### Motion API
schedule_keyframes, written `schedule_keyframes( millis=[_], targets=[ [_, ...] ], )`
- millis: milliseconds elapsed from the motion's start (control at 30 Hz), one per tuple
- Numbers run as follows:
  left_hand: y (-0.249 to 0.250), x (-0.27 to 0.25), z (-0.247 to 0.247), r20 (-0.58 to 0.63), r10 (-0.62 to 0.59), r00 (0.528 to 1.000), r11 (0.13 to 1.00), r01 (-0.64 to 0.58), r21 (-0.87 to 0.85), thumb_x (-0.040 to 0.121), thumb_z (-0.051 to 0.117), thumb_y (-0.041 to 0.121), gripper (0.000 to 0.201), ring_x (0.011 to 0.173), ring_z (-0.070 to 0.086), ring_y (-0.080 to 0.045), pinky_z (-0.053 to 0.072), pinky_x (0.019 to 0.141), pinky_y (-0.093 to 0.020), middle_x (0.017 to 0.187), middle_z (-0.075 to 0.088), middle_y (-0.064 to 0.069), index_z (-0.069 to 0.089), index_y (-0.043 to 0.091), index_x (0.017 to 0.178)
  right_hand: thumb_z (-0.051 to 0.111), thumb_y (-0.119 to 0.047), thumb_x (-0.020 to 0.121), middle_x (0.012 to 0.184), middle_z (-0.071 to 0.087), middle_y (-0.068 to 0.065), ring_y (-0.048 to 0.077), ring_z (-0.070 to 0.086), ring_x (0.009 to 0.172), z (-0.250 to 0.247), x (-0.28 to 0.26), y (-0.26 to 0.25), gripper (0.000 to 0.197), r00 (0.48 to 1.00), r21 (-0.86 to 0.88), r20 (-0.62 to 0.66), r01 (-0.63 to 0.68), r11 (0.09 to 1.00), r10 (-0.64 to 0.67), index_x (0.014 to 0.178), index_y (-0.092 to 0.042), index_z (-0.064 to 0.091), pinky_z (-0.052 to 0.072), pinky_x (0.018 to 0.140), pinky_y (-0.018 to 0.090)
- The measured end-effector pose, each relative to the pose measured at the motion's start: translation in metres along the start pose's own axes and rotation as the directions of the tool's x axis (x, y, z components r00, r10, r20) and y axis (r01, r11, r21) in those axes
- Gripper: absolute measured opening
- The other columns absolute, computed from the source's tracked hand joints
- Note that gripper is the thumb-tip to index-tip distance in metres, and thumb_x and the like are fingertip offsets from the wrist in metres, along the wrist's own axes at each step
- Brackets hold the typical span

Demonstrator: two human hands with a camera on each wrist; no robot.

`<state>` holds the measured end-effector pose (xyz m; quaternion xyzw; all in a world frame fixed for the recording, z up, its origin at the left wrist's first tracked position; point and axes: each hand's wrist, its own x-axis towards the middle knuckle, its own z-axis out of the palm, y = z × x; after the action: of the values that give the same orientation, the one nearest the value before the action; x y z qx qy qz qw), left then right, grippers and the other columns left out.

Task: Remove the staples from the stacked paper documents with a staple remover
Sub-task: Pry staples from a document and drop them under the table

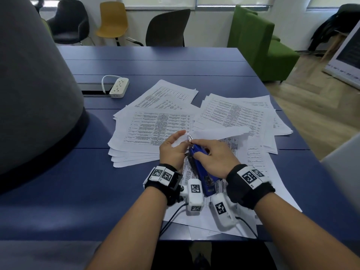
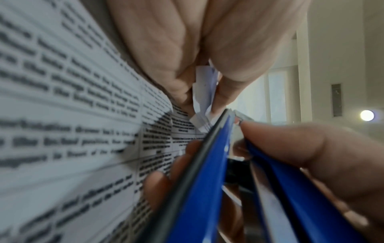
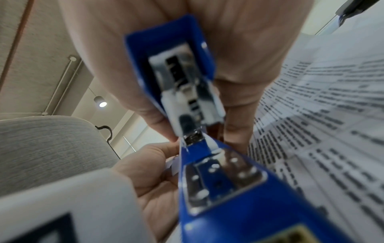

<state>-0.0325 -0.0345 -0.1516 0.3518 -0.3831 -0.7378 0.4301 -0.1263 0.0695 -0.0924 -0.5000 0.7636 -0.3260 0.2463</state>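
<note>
A stapled paper set [image 1: 218, 132] lies in front of me with one corner lifted. My left hand [image 1: 181, 141] pinches that corner [image 2: 204, 92] between thumb and fingers. My right hand [image 1: 194, 148] grips a blue stapler [image 1: 200, 168] with its rear end toward the corner. A thin metal tip [image 1: 190, 138] at that end touches the pinched corner. In the right wrist view the stapler [image 3: 218, 189] hangs open, with my right hand [image 3: 239, 57] around its top arm and my left hand [image 3: 149, 172] beside it. The staple itself is hidden.
More printed sheets lie in loose piles to the left [image 1: 148, 129] and right [image 1: 233, 114] on the blue table [image 1: 97, 182]. A white power strip [image 1: 119, 87] sits at the back left. A large grey object [image 1: 29, 94] looms on the left. Chairs and a green sofa [image 1: 257, 45] stand beyond.
</note>
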Motion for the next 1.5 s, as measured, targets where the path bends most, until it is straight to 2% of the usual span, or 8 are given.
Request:
schedule_keyframes(
  millis=[467, 633, 833, 1000, 1167, 1300, 1400, 1500],
  targets=[
    [0.002, -0.001, 0.007, -0.043, -0.037, 0.998, 0.996, 0.041, 0.078, 0.081, 0.07, -0.002, 0.029, 0.084, 0.067, -0.03, 0.054, 0.072, -0.035, 0.102, 0.073, -0.019, 0.069, 0.014, 0.105, 0.065, -0.029, 0.086, 0.11, 0.07, -0.012, 0.007, 0.067, 0.097, -0.018, -0.004, 0.005, 0.044, 0.999, 0.141, -0.031, 0.04, 0.989, -0.036, 0.127, -0.045, 0.064, 0.058, 0.088, 0.032],
    [0.015, 0.001, 0.018, 0.113, -0.115, 0.987, 0.954, 0.078, 0.289, 0.067, 0.064, 0.011, 0.061, 0.074, 0.062, -0.018, 0.05, 0.072, -0.033, 0.088, 0.071, -0.008, 0.055, 0.014, 0.127, 0.065, -0.037, 0.08, 0.091, 0.071, 0.006, 0.024, 0.071, 0.081, -0.036, 0.001, 0.007, 0.041, 0.999, 0.214, -0.008, -0.05, 0.976, 0.053, 0.12, -0.048, 0.065, 0.061, 0.082, 0.046],
    [0.056, 0.01, 0.029, 0.118, 0.077, 0.99, 0.362, -0.138, 0.922, 0.093, 0.059, 0.024, 0.019, 0.07, 0.07, -0.025, 0.059, 0.066, -0.03, 0.08, 0.072, -0.01, 0.069, 0.011, 0.082, 0.065, -0.019, 0.093, 0.097, 0.07, 0.022, 0.025, 0.069, 0.074, -0.052, 0.0, 0.018, 0.034, 0.994, 0.339, 0.023, -0.105, 0.935, 0.103, 0.119, -0.041, 0.067, 0.061, 0.079, 0.047],
    [0.085, 0.013, 0.038, 0.146, 0.059, 0.987, -0.316, -0.12, 0.941, 0.102, 0.045, 0.048, 0.042, 0.104, 0.064, -0.035, 0.051, 0.083, -0.042, 0.115, 0.065, -0.014, 0.064, 0.013, 0.116, 0.058, -0.012, 0.097, 0.102, 0.073, 0.018, 0.027, 0.068, 0.08, -0.06, -0.001, 0.022, 0.036, 0.992, 0.415, 0.063, -0.129, 0.9, 0.113, 0.117, -0.04, 0.067, 0.059, 0.08, 0.048],
    [0.095, 0.012, 0.035, 0.132, 0.036, 0.991, -0.562, -0.089, 0.822, 0.102, 0.046, 0.033, 0.034, 0.114, 0.062, -0.031, 0.043, 0.077, -0.041, 0.124, 0.064, -0.008, 0.063, 0.017, 0.128, 0.059, -0.012, 0.097, 0.097, 0.077, 0.007, 0.03, 0.073, 0.092, -0.061, 0.0, 0.024, 0.038, 0.993, 0.393, 0.069, -0.117, 0.912, 0.098, 0.12, -0.042, 0.067, 0.059, 0.088, 0.05],
    [0.092, 0.021, 0.019, 0.17, 0.044, 0.984, -0.372, -0.142, 0.917, 0.102, 0.047, 0.042, 0.035, 0.104, 0.062, -0.031, 0.048, 0.084, -0.04, 0.122, 0.061, -0.014, 0.065, 0.012, 0.106, 0.058, -0.012, 0.097, 0.089, 0.076, 0.006, 0.027, 0.072, 0.085, -0.06, -0.002, 0.021, 0.038, 0.994, 0.343, 0.066, -0.102, 0.934, 0.084, 0.121, -0.041, 0.066, 0.06, 0.083, 0.045],
    [0.077, 0.028, 0.001, 0.115, 0.08, 0.99, 0.301, -0.133, 0.944, 0.098, 0.059, 0.033, 0.032, 0.066, 0.055, -0.02, 0.041, 0.06, -0.026, 0.082, 0.063, -0.009, 0.058, 0.009, 0.077, 0.056, -0.013, 0.097, 0.064, 0.065, -0.009, 0.01, 0.06, 0.057, -0.059, -0.001, 0.018, 0.039, 0.996, 0.236, 0.067, -0.07, 0.969, 0.056, 0.124, -0.039, 0.064, 0.053, 0.064, 0.032],
    [0.057, 0.03, -0.009, -0.014, 0.01, 1.0, 0.797, 0.001, 0.605, 0.091, 0.072, 0.027, 0.022, 0.078, 0.072, -0.029, 0.055, 0.072, -0.035, 0.084, 0.074, -0.01, 0.07, 0.005, 0.087, 0.054, -0.018, 0.096, 0.071, 0.055, -0.019, -0.002, 0.047, 0.058, -0.053, -0.001, 0.013, 0.041, 0.998, 0.034, 0.055, -0.021, 0.999, 0.019, 0.131, -0.039, 0.06, 0.037, 0.06, 0.016]
  ],
)
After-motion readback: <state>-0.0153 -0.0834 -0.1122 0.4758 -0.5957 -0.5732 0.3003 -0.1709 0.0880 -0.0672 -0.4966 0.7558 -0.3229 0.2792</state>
